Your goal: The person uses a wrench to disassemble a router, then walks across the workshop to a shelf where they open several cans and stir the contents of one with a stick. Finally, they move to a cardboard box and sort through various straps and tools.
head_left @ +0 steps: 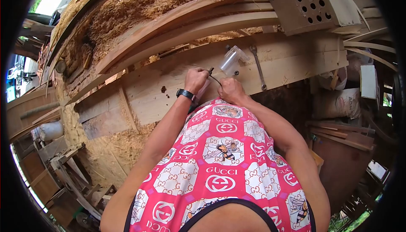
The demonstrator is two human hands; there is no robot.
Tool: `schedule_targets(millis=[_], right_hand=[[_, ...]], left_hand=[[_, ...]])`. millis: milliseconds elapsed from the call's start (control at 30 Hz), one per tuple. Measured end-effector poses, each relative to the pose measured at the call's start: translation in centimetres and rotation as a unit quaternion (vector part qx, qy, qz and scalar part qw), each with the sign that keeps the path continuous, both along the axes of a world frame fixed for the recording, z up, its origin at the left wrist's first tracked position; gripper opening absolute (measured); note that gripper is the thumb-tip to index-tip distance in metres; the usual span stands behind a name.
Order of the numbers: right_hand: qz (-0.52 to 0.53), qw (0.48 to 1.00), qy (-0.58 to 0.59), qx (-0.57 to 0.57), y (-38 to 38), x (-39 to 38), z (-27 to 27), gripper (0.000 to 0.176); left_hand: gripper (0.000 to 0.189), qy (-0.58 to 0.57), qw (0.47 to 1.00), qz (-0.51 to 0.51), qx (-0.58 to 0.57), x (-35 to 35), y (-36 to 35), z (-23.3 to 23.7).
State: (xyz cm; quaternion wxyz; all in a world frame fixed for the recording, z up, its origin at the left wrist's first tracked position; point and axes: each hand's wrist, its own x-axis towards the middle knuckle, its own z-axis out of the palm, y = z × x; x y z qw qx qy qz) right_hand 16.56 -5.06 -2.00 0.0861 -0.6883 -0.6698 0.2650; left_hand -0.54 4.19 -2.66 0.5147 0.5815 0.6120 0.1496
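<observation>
My left hand point(196, 80), with a dark watch on its wrist, is closed around a thin dark cord-like piece point(215, 78) with a small dark end sticking up. My right hand point(231, 90) pinches the other end of this piece, close to my body. Just beyond my right hand, a clear plastic part point(230, 61) lies on the wooden plank point(296, 54). A small dark nut-like piece point(237, 72) sits beside it. Farther right rests a metal combination wrench point(258, 67). Small dark bits point(163, 89) lie left of my left hand.
Long wooden strips point(190, 33) and a heap of wood shavings point(148, 10) lie beyond the plank. A metal box with round holes point(311, 4) stands at the back right. Sacks point(338, 103) and boards point(342, 135) are at the right, with scrap wood point(69, 173) at the left.
</observation>
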Motion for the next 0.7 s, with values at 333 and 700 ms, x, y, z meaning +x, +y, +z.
schedule_targets(millis=[333, 700], right_hand=[[0.004, 0.997, -0.016, -0.07, -0.9, 1.5, 2.5, 0.028], [-0.224, 0.954, -0.185, 0.079, -4.4, 11.9, -0.6, 0.042]], left_hand=[[0.031, -0.069, 0.997, 0.029, -0.006, 0.0, -0.5, -0.7], [0.03, -0.059, 0.998, 0.025, -0.015, -0.1, -0.5, -0.2]])
